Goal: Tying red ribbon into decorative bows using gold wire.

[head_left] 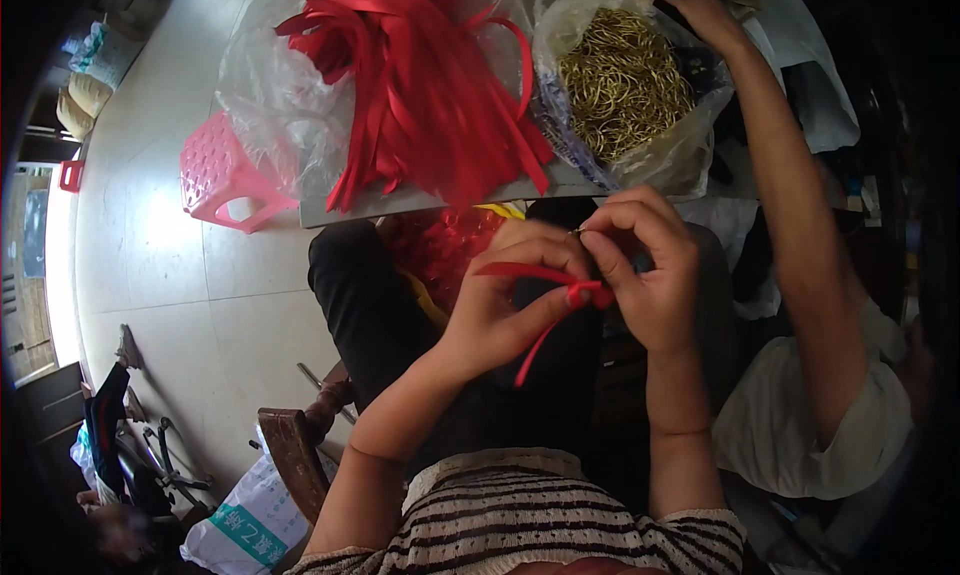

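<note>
While left hand [505,305] is pinching red ribbon [597,294] near frame centre, right hand [648,270] is gripping small, indistinct piece [577,231] between thumb and forefinger; loose strip bundle [430,105] is lying on surface [572,184], upper centre.

A ribbon [525,271] partly covered by fingers; a metal bit [578,231] too small to make out.
The left hand [510,295] hides the ribbon's middle, and the bit at the right hand's [648,270] fingertips cannot be identified. Beyond both hands, the top edge cuts off the red strips [430,115], and single pieces in the gold heap [625,85] are too tangled to tell apart. Just past the left hand, a red thing [430,245] is partly hidden under the table [335,207]. Beyond the right hand, what a co-worker's hand [703,15] touches is unclear. Far left of the hands, a person [120,530] is blurred.
</note>
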The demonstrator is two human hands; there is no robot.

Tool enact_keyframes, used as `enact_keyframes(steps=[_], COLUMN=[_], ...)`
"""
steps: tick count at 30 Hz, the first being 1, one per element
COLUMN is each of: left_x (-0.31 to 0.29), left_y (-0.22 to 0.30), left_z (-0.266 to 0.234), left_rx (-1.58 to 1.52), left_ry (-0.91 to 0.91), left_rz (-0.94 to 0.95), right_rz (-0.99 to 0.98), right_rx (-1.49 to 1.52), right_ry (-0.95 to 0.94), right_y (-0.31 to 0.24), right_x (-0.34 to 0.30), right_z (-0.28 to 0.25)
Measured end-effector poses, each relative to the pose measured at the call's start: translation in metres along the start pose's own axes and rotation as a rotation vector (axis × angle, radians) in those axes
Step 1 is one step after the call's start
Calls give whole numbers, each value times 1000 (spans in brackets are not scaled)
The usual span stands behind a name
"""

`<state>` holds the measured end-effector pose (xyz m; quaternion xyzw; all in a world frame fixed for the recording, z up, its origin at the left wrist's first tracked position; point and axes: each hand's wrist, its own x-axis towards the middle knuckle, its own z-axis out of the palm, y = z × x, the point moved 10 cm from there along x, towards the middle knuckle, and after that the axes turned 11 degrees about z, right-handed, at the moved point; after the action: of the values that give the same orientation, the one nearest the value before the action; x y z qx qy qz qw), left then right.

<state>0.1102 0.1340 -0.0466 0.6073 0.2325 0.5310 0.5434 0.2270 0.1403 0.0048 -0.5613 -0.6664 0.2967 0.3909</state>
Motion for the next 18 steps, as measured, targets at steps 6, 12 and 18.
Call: enact_keyframes(steps=[6, 12, 18], left_x=[-30, -44, -43], left_y=[-42, -48, -43], left_z=[-21, -15, -7], left_rx=[-653, -484, -624], left_ry=[465, 387, 284], left_rz=[-369, -515, -533], right_rz=[394, 353, 387], right_rx=[987, 652, 411], right_ry=[-390, -323, -294], right_y=[27, 27, 22], right_x=[-28, -30, -15], right_z=[50, 39, 27])
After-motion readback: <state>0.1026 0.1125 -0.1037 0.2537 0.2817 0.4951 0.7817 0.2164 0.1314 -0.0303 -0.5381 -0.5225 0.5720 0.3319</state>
